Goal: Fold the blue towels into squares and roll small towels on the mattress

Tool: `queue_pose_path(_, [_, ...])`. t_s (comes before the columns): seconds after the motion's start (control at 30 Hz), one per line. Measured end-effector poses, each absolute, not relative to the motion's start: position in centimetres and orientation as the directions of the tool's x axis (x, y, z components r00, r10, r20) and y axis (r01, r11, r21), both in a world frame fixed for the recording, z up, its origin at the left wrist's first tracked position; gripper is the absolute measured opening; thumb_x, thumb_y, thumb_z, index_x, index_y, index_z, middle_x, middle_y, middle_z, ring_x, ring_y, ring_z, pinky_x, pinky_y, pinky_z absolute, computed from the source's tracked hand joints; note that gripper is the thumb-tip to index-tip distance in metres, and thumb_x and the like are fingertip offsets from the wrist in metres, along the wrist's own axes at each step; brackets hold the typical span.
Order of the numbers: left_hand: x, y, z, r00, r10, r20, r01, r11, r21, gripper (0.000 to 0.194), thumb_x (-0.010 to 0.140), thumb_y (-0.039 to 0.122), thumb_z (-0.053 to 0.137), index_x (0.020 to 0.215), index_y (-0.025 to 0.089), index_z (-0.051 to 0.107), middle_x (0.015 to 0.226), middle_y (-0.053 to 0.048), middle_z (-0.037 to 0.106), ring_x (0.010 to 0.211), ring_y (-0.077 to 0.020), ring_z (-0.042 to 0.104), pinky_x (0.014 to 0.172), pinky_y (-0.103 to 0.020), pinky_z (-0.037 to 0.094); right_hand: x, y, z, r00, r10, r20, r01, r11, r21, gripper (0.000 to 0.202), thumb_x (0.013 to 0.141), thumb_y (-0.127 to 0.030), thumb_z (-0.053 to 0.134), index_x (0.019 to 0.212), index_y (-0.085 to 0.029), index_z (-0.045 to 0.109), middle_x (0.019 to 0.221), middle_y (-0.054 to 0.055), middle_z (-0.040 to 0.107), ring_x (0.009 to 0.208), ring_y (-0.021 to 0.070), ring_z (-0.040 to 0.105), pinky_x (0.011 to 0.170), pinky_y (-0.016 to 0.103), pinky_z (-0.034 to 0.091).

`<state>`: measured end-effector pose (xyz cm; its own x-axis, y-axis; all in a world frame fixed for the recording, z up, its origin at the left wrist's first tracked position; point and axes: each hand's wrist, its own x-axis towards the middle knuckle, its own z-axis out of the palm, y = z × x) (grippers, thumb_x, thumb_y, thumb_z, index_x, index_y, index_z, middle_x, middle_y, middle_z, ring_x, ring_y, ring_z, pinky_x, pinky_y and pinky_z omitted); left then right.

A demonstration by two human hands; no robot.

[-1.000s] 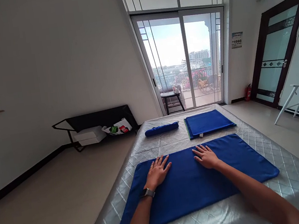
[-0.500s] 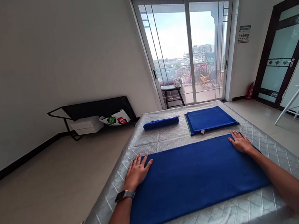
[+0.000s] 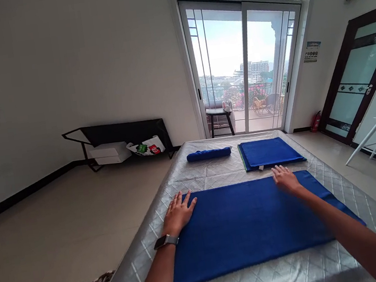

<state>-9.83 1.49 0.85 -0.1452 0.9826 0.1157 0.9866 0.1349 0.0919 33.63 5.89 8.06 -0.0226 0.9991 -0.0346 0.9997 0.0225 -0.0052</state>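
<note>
Blue cloth (image 3: 241, 222) lies beneath the left hand (image 3: 177, 213), which is spread palm-down, grasping nothing. The right hand (image 3: 286, 180), fingers loose and empty, reaches over the far edge; contact is difficult to judge.

Left hand (image 3: 177, 215) flat and splayed, right hand (image 3: 286, 180) palm-down, outstretched.

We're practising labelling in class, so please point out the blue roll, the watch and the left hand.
Blue roll (image 3: 208, 155): head view, midway along its length.
Watch (image 3: 166, 240): head view, around where face and strap meet.
Left hand (image 3: 176, 215): head view, back of the hand.
</note>
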Motion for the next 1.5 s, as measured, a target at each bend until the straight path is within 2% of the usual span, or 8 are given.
queue_pose_path(0.13, [-9.6, 1.3, 1.1, -0.147, 0.982, 0.121, 0.985, 0.135, 0.103, 0.063, 0.100, 0.051, 0.029, 0.154, 0.019, 0.035, 0.160, -0.016, 0.034, 0.148, -0.0301, 0.029, 0.120, -0.047, 0.023, 23.8, 3.6, 5.9, -0.455, 0.890, 0.017, 0.871, 0.449, -0.197, 0.058, 0.102, -0.048, 0.027, 0.154, -0.025, 0.036, 0.162, 0.003, 0.030, 0.150, 0.0218, 0.024, 0.121, 0.039, 0.019])
queue_pose_path(0.27, [-9.4, 1.1, 1.3, -0.174, 0.979, 0.108, 0.982, 0.163, 0.099, 0.064, 0.100, 0.053, 0.026, 0.155, 0.020, 0.032, 0.161, -0.015, 0.032, 0.149, -0.0285, 0.028, 0.121, -0.046, 0.023, 20.1, 2.0, 4.3, -0.543, 0.839, -0.024, 0.815, 0.520, -0.254, 0.064, 0.102, -0.054, 0.021, 0.158, -0.023, 0.026, 0.164, 0.003, 0.023, 0.152, 0.0213, 0.014, 0.123, 0.041, 0.012])
queue_pose_path(0.43, [-9.5, 1.3, 0.9, -0.183, 0.975, 0.128, 0.980, 0.171, 0.104, 0.065, 0.100, 0.052, 0.027, 0.154, 0.018, 0.033, 0.161, -0.015, 0.032, 0.149, -0.0277, 0.027, 0.121, -0.045, 0.022, 25.8, 3.1, 4.3, -0.426, 0.901, -0.086, 0.890, 0.399, -0.221, 0.066, 0.102, -0.055, 0.016, 0.159, -0.021, 0.021, 0.164, 0.003, 0.022, 0.152, 0.0175, 0.012, 0.123, 0.038, 0.006])
queue_pose_path(0.77, [-9.8, 1.5, 0.7, -0.172, 0.977, 0.128, 0.984, 0.164, 0.071, 0.066, 0.099, 0.052, 0.027, 0.154, 0.016, 0.034, 0.160, -0.016, 0.034, 0.148, -0.0273, 0.030, 0.121, -0.044, 0.023, 45.9, 5.8, 4.3, 0.156, 0.985, -0.078, 0.986, -0.160, -0.052, 0.067, 0.101, -0.041, 0.016, 0.158, -0.006, 0.019, 0.164, 0.011, 0.021, 0.152, 0.0207, 0.016, 0.123, 0.040, 0.015])
queue_pose_path(1.0, [-9.7, 1.6, 0.9, -0.171, 0.977, 0.127, 0.983, 0.160, 0.095, 0.065, 0.099, 0.053, 0.028, 0.154, 0.018, 0.035, 0.161, -0.014, 0.033, 0.148, -0.0276, 0.029, 0.121, -0.043, 0.023, 44.1, 6.0, 5.4, 0.265, 0.963, 0.042, 0.964, -0.266, 0.015, 0.063, 0.097, -0.030, 0.022, 0.154, -0.005, 0.033, 0.159, 0.019, 0.033, 0.149, 0.0320, 0.023, 0.121, 0.054, 0.013])
queue_pose_path(1.13, [-9.5, 1.5, 1.0, -0.181, 0.976, 0.122, 0.980, 0.169, 0.108, 0.065, 0.099, 0.053, 0.028, 0.154, 0.018, 0.035, 0.160, -0.014, 0.035, 0.148, -0.0278, 0.030, 0.120, -0.044, 0.024, 34.4, 4.8, 6.3, 0.002, 0.991, 0.137, 1.000, -0.002, -0.002, 0.060, 0.096, -0.025, 0.028, 0.154, -0.011, 0.037, 0.159, 0.013, 0.035, 0.150, 0.0276, 0.024, 0.122, 0.047, 0.013])
queue_pose_path(1.3, [-9.7, 1.4, 0.9, -0.170, 0.975, 0.144, 0.980, 0.152, 0.126, 0.064, 0.098, 0.055, 0.029, 0.152, 0.023, 0.039, 0.159, -0.011, 0.037, 0.148, -0.0284, 0.030, 0.119, -0.046, 0.026, 21.4, 2.2, 5.0, -0.416, 0.910, 0.007, 0.889, 0.408, -0.209, 0.064, 0.101, -0.046, 0.022, 0.158, -0.016, 0.026, 0.163, 0.005, 0.026, 0.152, 0.0204, 0.017, 0.122, 0.039, 0.015])
queue_pose_path(1.5, [-10.0, 1.3, 0.8, -0.169, 0.978, 0.120, 0.981, 0.154, 0.119, 0.063, 0.098, 0.053, 0.033, 0.153, 0.023, 0.037, 0.161, -0.011, 0.034, 0.149, -0.0282, 0.027, 0.120, -0.046, 0.024, 21.5, 2.0, 4.0, -0.415, 0.908, -0.058, 0.888, 0.390, -0.241, 0.068, 0.101, -0.055, 0.018, 0.159, -0.019, 0.022, 0.164, 0.005, 0.021, 0.152, 0.0187, 0.012, 0.123, 0.039, 0.009])
